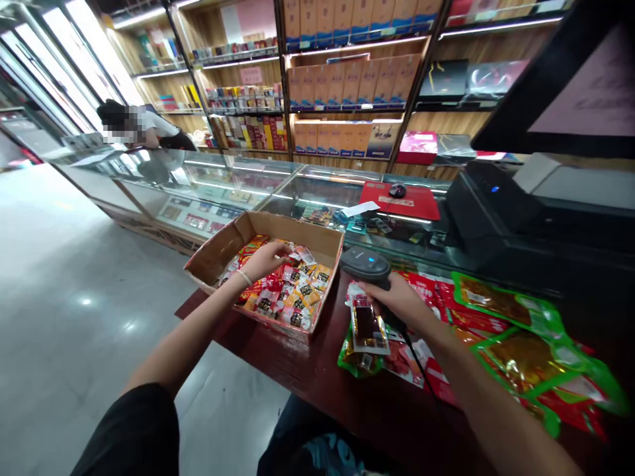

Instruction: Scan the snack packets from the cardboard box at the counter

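My left hand [265, 259] reaches into a shallow cardboard box [328, 246] full of small wrapped snack packets [297, 291], with its fingers curled down among them; what they hold is hidden. My right hand [397, 297] grips a dark barcode scanner [366, 264] with a blue light, held above the dark red table [317, 370]. A clear snack packet [368, 327] sits just under the scanner, at the fingers of that hand. More red and green packets lie under it.
Large green-edged snack bags [520, 344] and red ones lie on the table at the right. A black register [491, 198] and a screen [560, 86] stand behind them. Glass display counters [223, 185], a red mat with a mouse [397, 192], stocked shelves and another person [149, 129] lie beyond.
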Motion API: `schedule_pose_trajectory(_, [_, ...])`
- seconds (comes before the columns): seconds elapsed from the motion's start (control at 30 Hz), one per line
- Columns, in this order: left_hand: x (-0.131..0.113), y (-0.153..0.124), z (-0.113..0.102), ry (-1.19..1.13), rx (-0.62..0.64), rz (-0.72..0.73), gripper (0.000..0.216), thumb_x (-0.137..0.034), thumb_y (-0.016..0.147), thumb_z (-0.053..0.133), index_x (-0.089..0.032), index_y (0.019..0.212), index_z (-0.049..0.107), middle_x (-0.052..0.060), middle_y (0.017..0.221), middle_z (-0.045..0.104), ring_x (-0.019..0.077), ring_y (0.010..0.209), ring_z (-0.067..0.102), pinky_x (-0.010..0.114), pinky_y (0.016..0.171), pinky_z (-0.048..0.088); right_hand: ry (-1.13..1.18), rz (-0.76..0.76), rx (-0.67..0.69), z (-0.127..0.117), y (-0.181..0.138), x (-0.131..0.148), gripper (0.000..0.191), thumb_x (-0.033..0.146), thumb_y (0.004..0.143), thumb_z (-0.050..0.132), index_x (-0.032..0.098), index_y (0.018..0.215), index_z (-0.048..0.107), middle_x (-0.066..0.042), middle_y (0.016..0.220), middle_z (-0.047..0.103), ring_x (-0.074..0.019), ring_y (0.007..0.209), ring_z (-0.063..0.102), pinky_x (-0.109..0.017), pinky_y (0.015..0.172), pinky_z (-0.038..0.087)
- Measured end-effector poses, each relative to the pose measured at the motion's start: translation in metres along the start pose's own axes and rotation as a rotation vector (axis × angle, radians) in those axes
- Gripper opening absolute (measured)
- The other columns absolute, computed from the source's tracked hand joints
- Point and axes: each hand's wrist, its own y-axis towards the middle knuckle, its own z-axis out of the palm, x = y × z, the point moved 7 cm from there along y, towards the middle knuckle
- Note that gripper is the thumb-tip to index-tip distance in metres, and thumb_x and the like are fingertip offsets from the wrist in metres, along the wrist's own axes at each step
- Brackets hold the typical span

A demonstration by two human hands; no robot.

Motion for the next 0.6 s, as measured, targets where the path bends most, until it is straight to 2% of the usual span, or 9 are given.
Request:
schedule_pose_trajectory(0.17, [0.019, 0.007, 0.011, 0.140, 0.144, 0.021, 0.023, -0.026, 0.079, 0.059, -0.016, 0.099, 0.064, 0.007, 0.095, 0.068, 0.0190, 0.084, 0.062, 0.029, 0.077, 0.047, 0.048, -0.002, 0.080, 0.036, 0.029, 0.010, 0.033, 0.048, 0.077, 0.068, 0.021, 0.076, 0.050, 0.004, 0.051, 0.056, -0.0111, 0.036, 0.050, -0.024, 0.036, 0.041])
schedule_pose_trajectory(0.27, [0.024, 0.015, 0.030, 0.207, 0.317, 0.036, 0.022, -0.023, 0.079, 0.059, -0.018, 0.100, 0.065, 0.007, 0.097, 0.068, 0.0194, 0.087, 0.062, 0.028, 0.078, 0.046, 0.049, 0.010, 0.090, 0.048, 0.045, 0.006, 0.031, 0.047, 0.077, 0.068, 0.021, 0.077, 0.051, 0.004, 0.053, 0.057, -0.0111, 0.037, 0.051, -0.023, 0.035, 0.042])
schedule_pose_trajectory(0.37, [0.022, 0.015, 0.057, 0.233, 0.473, 0.135, 0.029, -0.017, 0.076, 0.061, -0.022, 0.105, 0.066, 0.007, 0.109, 0.067, 0.0205, 0.098, 0.061, 0.029, 0.087, 0.044, 0.033, 0.045, 0.085, 0.056, 0.055, 0.001, 0.029, 0.044, 0.077, 0.069, 0.021, 0.077, 0.052, 0.004, 0.053, 0.057, -0.0110, 0.037, 0.052, -0.023, 0.034, 0.042])
schedule_pose_trajectory(0.43, [0.020, 0.011, 0.073, 0.288, 0.492, 0.202, 0.043, -0.017, 0.071, 0.067, -0.021, 0.114, 0.064, 0.010, 0.117, 0.064, 0.0249, 0.106, 0.057, 0.032, 0.092, 0.042, 0.033, 0.060, 0.090, 0.059, 0.057, 0.000, 0.028, 0.042, 0.076, 0.071, 0.021, 0.077, 0.052, 0.004, 0.053, 0.057, -0.0109, 0.037, 0.052, -0.022, 0.033, 0.041])
schedule_pose_trajectory(0.5, [0.020, 0.007, 0.083, 0.372, 0.455, 0.236, 0.054, -0.018, 0.068, 0.071, -0.018, 0.121, 0.061, 0.016, 0.120, 0.061, 0.0302, 0.111, 0.053, 0.037, 0.095, 0.040, 0.042, 0.077, 0.090, 0.062, 0.059, -0.002, 0.029, 0.041, 0.074, 0.073, 0.022, 0.077, 0.052, 0.004, 0.053, 0.057, -0.0107, 0.037, 0.051, -0.022, 0.032, 0.040])
schedule_pose_trajectory(0.6, [0.019, 0.003, 0.090, 0.447, 0.430, 0.254, 0.047, -0.017, 0.073, 0.065, -0.016, 0.120, 0.062, 0.018, 0.115, 0.063, 0.0320, 0.110, 0.054, 0.039, 0.090, 0.042, 0.061, 0.092, 0.084, 0.062, 0.059, -0.004, 0.030, 0.040, 0.073, 0.074, 0.022, 0.079, 0.051, 0.005, 0.054, 0.057, -0.0107, 0.037, 0.050, -0.023, 0.033, 0.040])
